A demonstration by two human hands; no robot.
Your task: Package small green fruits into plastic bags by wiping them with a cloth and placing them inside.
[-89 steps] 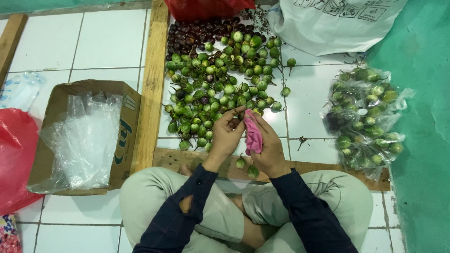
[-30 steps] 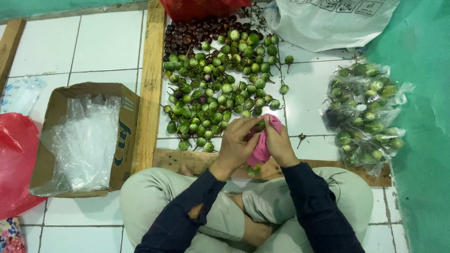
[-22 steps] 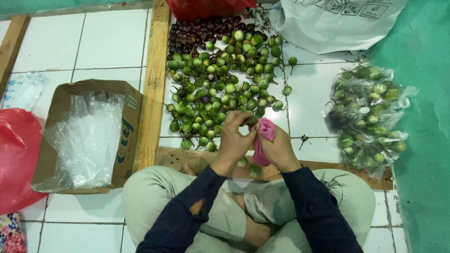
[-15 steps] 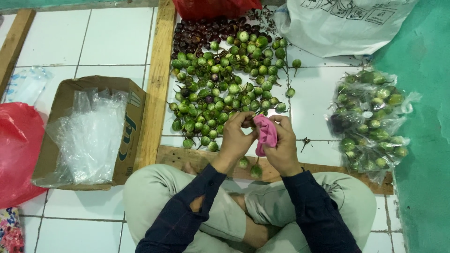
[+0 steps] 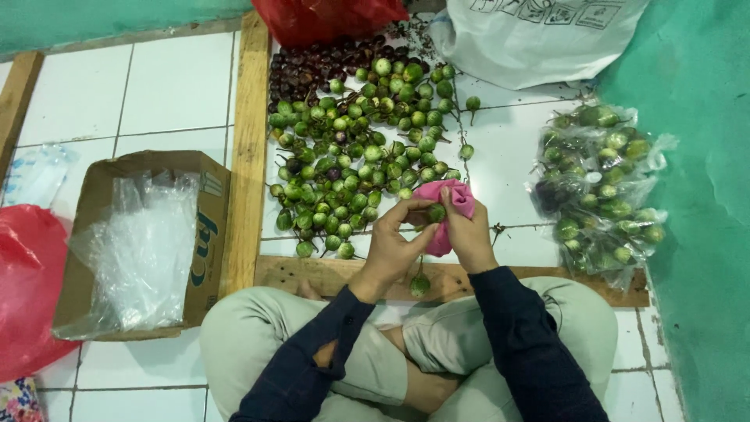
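My left hand point(image 5: 394, 246) now pinches a small green fruit point(image 5: 435, 212) against the pink cloth point(image 5: 451, 205) that my right hand point(image 5: 469, 234) grips; a moment ago it was reaching into the pile point(image 5: 351, 148).

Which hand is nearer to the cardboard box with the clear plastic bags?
Left. The left hand is on the side of the cardboard box, with the wooden slat between them. The right hand, holding the pink cloth, is farther away.

1 pink cloth point(image 5: 448, 212), 1 cardboard box point(image 5: 205, 205), 2 red bags point(image 5: 30, 291), 2 hands point(image 5: 431, 241).
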